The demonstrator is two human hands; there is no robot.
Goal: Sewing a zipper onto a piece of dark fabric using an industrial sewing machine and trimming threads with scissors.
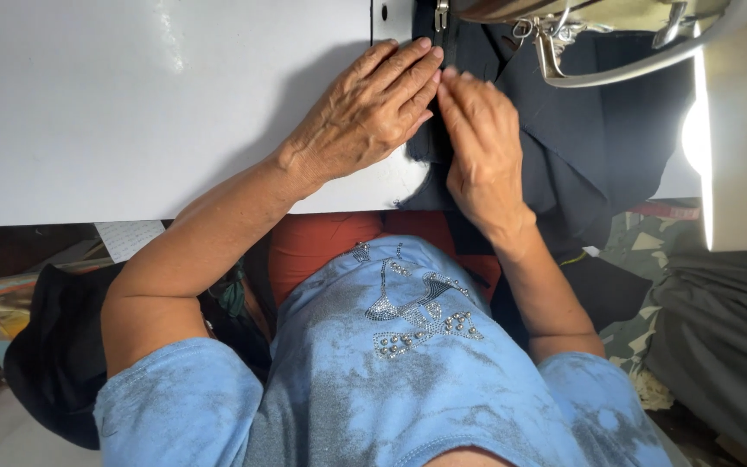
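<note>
1. Closest to the lens, a mottled blue short-sleeved shirt with a silver rhinestone motif (pixel 408 320) fills the lower middle of the view.
2. Beyond it, red-orange fabric (pixel 322 242) shows over the lap, just under the table edge.
3. Both forearms reach up onto a flat white table top (pixel 131 104).
4. On it, the left hand (pixel 365 112) lies flat, palm down, fingers straight and together, its fingertips on the edge of a dark navy cloth (pixel 590 147).
5. Beside it and touching it, the right hand (pixel 482 147) presses flat on the same cloth, fingers extended, gripping nothing.
6. This cloth spreads over the table's right part and hangs off its near edge.
7. Farthest off, a metal sewing machine head (pixel 564 35) hangs over the cloth, just past the fingertips.
8. At right, grey folded fabric (pixel 728 329) lies lower down.
</note>
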